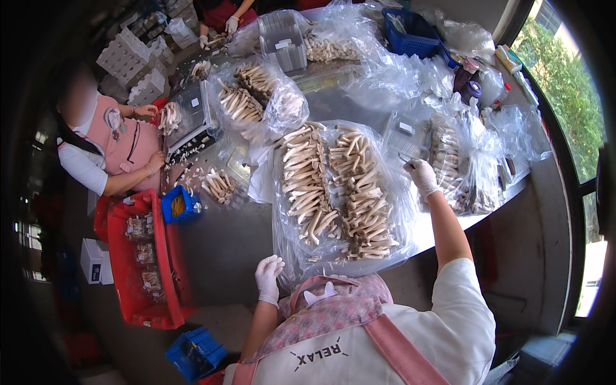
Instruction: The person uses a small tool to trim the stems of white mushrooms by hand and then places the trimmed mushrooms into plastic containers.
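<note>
Two long rows of pale-stemmed mushrooms (305, 178) lie on an opened clear plastic bag (399, 231) before me. My left hand (268, 279), in a white glove, is at the bag's near left corner with its fingers bent; whether they touch the film cannot be told. My right hand (422, 175), also gloved, reaches to the right of the rows, with a small dark thin thing at its fingertips, too small to name. Just beyond that hand lies a clear plastic tray (409, 132) with a white label. Bagged mushrooms (445, 144) stand right beside it.
A co-worker (120, 134) sits at the left by a weighing and wrapping machine (190, 120). A red crate (168, 269) holds packed mushrooms; a blue basket (175, 204) stands near it. Another open bag of mushrooms (250, 96), grey trays (284, 43) and a second co-worker's gloved hands (232, 24) are farther back.
</note>
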Action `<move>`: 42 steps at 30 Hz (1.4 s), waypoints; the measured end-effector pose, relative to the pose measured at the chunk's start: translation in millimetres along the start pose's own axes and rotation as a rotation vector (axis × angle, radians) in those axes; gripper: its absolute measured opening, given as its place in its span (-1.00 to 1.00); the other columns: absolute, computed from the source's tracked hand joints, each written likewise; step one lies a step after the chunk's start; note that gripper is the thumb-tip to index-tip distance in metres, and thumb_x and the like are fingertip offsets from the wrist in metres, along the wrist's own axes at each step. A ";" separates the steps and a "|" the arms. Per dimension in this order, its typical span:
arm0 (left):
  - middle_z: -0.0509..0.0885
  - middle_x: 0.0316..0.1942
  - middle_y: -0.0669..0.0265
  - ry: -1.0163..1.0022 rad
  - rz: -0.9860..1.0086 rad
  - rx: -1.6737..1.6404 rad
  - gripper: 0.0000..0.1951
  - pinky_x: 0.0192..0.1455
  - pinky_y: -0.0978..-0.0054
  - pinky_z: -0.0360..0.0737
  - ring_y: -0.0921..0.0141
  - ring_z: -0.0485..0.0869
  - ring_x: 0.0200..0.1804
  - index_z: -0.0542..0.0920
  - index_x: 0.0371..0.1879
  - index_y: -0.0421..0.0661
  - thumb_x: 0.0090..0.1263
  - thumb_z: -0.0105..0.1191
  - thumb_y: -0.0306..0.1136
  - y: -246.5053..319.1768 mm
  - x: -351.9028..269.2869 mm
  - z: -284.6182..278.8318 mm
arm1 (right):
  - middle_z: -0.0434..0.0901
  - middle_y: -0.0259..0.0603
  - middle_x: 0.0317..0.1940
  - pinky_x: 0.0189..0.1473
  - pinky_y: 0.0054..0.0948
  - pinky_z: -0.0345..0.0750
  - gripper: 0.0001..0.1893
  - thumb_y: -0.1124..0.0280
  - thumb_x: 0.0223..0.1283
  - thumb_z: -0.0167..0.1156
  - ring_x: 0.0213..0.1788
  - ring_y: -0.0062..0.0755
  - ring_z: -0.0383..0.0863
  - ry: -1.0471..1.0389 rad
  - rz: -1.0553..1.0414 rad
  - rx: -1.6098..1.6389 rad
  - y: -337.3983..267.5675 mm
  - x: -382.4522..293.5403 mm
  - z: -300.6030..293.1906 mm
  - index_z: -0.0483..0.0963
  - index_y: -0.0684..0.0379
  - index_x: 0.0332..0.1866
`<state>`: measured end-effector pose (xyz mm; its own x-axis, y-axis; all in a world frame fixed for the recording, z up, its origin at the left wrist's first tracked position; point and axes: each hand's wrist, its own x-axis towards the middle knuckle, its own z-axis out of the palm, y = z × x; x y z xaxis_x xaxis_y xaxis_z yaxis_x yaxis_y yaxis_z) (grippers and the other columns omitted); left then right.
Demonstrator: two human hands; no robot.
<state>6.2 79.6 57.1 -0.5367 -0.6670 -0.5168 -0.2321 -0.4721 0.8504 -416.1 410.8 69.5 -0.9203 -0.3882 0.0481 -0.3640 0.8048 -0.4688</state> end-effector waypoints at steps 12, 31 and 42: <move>0.67 -0.22 0.22 -0.178 -0.034 0.076 -0.82 -0.15 0.58 0.57 0.46 0.65 -0.24 0.54 -0.09 -0.22 0.39 -0.07 -0.50 -3.3 -23.0 33.9 | 0.59 0.11 -0.43 -0.20 -0.13 0.52 -0.75 0.25 0.07 0.19 -0.31 0.07 0.61 -0.066 -0.142 -0.122 -17.7 4.0 -27.0 0.61 0.24 -0.35; 0.68 -0.21 0.18 -0.329 0.012 0.187 -0.81 -0.16 0.60 0.59 0.46 0.66 -0.23 0.56 -0.09 -0.23 0.41 -0.08 -0.51 24.4 -33.8 62.0 | 0.51 -0.10 -0.43 -0.17 -0.18 0.43 -0.90 0.38 0.00 0.23 -0.26 -0.04 0.45 0.506 -0.091 0.009 -36.7 -25.7 -31.5 0.53 0.16 -0.43; 0.56 0.05 0.11 -0.257 0.101 -0.267 -0.56 0.10 0.38 0.52 0.30 0.59 0.05 0.33 0.22 -0.20 0.50 -0.11 -0.16 42.9 -11.0 36.3 | 0.57 -0.21 -0.21 -0.13 -0.25 0.50 -0.74 0.41 -0.02 0.16 -0.12 -0.16 0.51 -0.057 -1.037 0.130 -220.5 -146.1 40.2 0.58 0.13 -0.17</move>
<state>-27.3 87.6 102.9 -0.7394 -0.5678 -0.3617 0.0336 -0.5677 0.8225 -195.6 272.0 130.5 -0.1564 -0.8841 0.4404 -0.9497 0.0122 -0.3128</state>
